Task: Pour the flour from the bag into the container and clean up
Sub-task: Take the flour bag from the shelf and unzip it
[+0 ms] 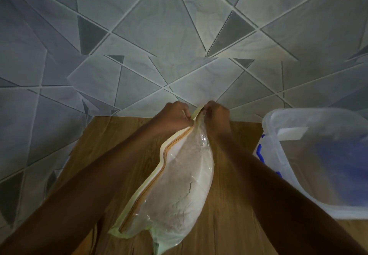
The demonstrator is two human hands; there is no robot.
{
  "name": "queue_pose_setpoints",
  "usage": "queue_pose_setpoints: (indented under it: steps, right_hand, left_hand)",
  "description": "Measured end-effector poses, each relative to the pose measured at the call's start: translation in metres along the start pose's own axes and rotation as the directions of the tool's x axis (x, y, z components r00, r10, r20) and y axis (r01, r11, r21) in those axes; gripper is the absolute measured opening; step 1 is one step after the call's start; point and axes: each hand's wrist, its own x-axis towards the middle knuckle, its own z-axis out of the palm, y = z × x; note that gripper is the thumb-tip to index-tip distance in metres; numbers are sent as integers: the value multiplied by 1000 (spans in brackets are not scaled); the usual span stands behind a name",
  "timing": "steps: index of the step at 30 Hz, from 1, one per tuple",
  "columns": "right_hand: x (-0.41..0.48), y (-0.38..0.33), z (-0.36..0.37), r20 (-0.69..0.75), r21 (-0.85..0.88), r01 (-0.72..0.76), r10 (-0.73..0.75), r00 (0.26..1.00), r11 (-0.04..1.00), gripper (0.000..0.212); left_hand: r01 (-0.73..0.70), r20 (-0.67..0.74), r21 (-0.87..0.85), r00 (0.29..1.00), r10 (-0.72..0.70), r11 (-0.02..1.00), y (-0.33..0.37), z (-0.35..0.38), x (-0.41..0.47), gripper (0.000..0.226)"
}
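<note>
From the head camera we see a dimly lit wood-grain table [111, 135], with grey triangle-patterned tiles [159, 36] beyond its far edge (wall or floor, we cannot tell). At the table's middle lies the clear zip bag [201, 167] of flour [179, 191]. Our left hand [175, 115] and right hand [217, 113] pinch its top at the table's far edge. A translucent container [282, 167] sits on the table's right side.

Your L hand [173, 115] & R hand [217, 115] meet up front, knuckles close together.
Fingers curled on both, each pinching the top edge of the bag [185, 175]; bare forearms stretched fwd, converging from the lower corners.
</note>
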Motion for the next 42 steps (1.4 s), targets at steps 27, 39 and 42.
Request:
queue_pose_setpoints:
  steps: [27,39,42]
  right_hand:
    - [-107,-26,-8,-76,156,390,-382,921,907,24]
    - [-130,-42,-15,-108,155,216,-200,974,964,27]
    - [-131,-49,-14,-111,144,191,-176,978,971,30]
  left_hand:
    - [-24,-199,-2,980,23,1000,16,2,34,16]
    - [1,123,155,992,-20,988,12,-5,-27,22]
    - [-3,69,184,998,-10,983,18,-6,-22,23]
